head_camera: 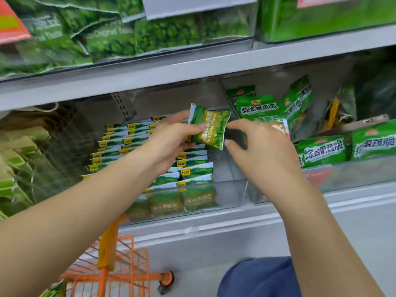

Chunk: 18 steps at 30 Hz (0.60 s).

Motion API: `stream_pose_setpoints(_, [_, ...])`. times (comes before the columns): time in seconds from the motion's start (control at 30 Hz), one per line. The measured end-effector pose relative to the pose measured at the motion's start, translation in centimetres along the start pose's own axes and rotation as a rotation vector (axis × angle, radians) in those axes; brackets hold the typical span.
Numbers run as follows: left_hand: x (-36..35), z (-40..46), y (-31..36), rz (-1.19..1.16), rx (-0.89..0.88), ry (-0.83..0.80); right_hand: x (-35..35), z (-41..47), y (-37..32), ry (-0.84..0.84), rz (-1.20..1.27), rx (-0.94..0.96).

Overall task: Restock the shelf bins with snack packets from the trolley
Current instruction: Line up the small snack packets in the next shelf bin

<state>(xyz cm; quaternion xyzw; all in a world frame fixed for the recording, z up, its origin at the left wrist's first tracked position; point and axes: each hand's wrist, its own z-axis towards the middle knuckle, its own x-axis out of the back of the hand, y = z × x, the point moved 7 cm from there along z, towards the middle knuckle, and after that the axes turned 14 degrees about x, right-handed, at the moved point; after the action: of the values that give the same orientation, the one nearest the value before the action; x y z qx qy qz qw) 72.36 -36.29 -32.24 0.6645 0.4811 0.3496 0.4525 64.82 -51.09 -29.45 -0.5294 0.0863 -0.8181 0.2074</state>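
The left hand (169,138) pinches the small green foil garlic-pea packet (209,126) by its left edge, above the clear plastic shelf bin (233,194) of matching packets. The right hand (257,146) pinches its right edge, though the fingertips blur. It looks light, puffy and slippery; sealed edges offer the surest hold. The orange wire trolley (120,273) stands below.

Green garlic-pea packet (209,126) held upright above clear bin (231,191) of standing packet rows (154,151)

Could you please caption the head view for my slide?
Both hands, left hand and right hand, hold a garlic pea packet above the clear bin.
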Motion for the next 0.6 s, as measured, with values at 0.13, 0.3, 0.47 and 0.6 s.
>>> stream_pose_setpoints(0.13, [-0.3,0.5,-0.6,-0.075,-0.024,-0.082,0.0,0.2,-0.4,0.084,0.088,-0.058])
stream_pose_setpoints(0.3, [-0.2,0.5,-1.3,-0.17,-0.004,-0.132,-0.3,-0.1,-0.7,0.083,0.06,-0.089])
stream_pose_setpoints(0.47, [-0.6,0.4,-1.3,-0.226,-0.02,-0.234,-0.4,-0.1,-0.7,0.094,0.063,-0.156])
stream_pose_setpoints(0.6, [-0.2,0.6,-1.0,-0.119,-0.132,-0.106,-0.3,-0.1,-0.6,0.047,0.085,-0.148])
